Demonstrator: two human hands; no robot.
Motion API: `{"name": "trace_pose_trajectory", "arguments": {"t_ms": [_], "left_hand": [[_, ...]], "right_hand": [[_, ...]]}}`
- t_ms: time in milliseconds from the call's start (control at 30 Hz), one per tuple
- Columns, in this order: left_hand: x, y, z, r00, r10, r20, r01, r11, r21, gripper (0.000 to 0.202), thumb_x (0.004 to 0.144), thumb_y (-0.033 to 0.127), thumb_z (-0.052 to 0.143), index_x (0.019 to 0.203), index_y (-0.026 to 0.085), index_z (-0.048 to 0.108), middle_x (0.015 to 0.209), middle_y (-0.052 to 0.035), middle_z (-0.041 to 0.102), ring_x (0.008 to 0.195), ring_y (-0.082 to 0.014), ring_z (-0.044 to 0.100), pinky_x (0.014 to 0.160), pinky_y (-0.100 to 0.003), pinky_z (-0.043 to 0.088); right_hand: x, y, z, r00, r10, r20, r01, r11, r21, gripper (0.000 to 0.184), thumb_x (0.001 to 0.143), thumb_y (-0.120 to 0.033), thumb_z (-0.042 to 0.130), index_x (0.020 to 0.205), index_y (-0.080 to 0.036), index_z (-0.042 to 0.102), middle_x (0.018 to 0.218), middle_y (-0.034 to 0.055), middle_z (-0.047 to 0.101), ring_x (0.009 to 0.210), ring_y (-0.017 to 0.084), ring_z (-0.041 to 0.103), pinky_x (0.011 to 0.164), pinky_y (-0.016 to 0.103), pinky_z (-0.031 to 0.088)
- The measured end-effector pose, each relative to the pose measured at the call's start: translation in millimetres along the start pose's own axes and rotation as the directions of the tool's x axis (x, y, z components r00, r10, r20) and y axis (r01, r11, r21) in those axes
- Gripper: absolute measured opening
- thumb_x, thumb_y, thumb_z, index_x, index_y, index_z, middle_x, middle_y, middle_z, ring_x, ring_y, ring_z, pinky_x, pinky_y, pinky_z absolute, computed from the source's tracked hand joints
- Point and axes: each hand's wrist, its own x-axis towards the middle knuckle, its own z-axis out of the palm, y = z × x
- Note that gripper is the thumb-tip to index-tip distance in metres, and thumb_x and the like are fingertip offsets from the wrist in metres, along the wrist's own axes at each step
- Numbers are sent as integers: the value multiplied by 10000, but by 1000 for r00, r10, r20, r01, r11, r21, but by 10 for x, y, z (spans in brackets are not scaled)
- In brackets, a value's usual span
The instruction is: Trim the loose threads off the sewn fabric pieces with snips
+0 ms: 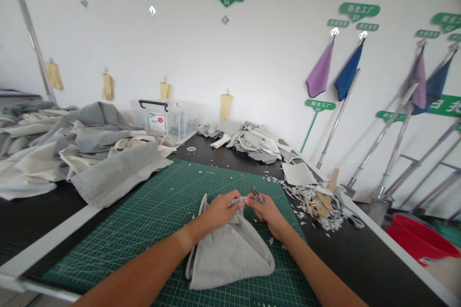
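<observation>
Gripping the narrow tip of a folded grey knit cloth (230, 254), a person's left hand (216, 213) pinches it between thumb and fingers above a green cutting mat (108, 249), while the right hand (269, 216) clenches a pair of small snips (257, 195) just beside it, their points close to the pinched cloth. The cloth lies in a rough triangle at the near centre of the mat. It looks soft, light and limp, apt to slump or slide, so the surest hold appears to be at its thicker folded edges, not its loose layers. Pale offcuts (324, 206) heap on the right of the mat and spill onto a black worktable (223, 153). Grey and cream cloth pieces (108, 153) mound up at far left, in front of a clear plastic storage box (158, 120). Yellow rubber gloves (108, 87) hang on the far wall, with purple (320, 69) and blue cloths (348, 71) to the right, above a red basin (418, 237).
</observation>
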Motion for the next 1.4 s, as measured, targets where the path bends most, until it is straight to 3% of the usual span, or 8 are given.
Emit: {"name": "trace_pose_trajectory", "arguments": {"t_ms": [300,600,767,1100,1400], "left_hand": [[-4,35,14,1000,18,22,-17,996,-88,169,935,352,565,964,212,653,913,0,692,846,-157,621,779,-239,439],[35,-25,38,1000,-29,-11,27,985,-170,216,934,387,555,895,184,616,873,-2,652,831,-153,586,744,-238,430],[42,-41,67,1000,-26,-11,22,966,-258,255,963,429,531,969,192,622,917,-21,693,864,-164,631,775,-252,452],[27,-11,27,999,-44,15,45,992,-115,169,903,339,598,968,196,661,937,-1,707,855,-159,621,754,-241,425],[49,-120,83,1000,-17,-4,16,976,-215,271,964,443,531,931,186,609,909,-8,669,832,-152,596,750,-243,431]], "right_hand": [[27,27,38,999,12,-51,-15,998,-60,397,759,-534,774,827,-186,597,482,-111,348,425,59,231,408,218,148],[34,-3,20,998,40,-39,-42,998,-49,438,768,-556,752,936,-160,669,444,-123,314,402,61,206,401,225,126],[72,64,35,998,17,-65,-24,994,-108,399,760,-546,767,822,-168,653,456,-103,353,404,61,249,404,227,151],[110,123,34,992,7,-123,-24,990,-137,409,719,-546,795,777,-173,636,510,-77,413,434,68,305,418,221,200],[89,104,27,998,12,-53,-18,994,-111,406,771,-541,756,903,-161,701,498,-96,354,428,64,248,399,220,159]]}}
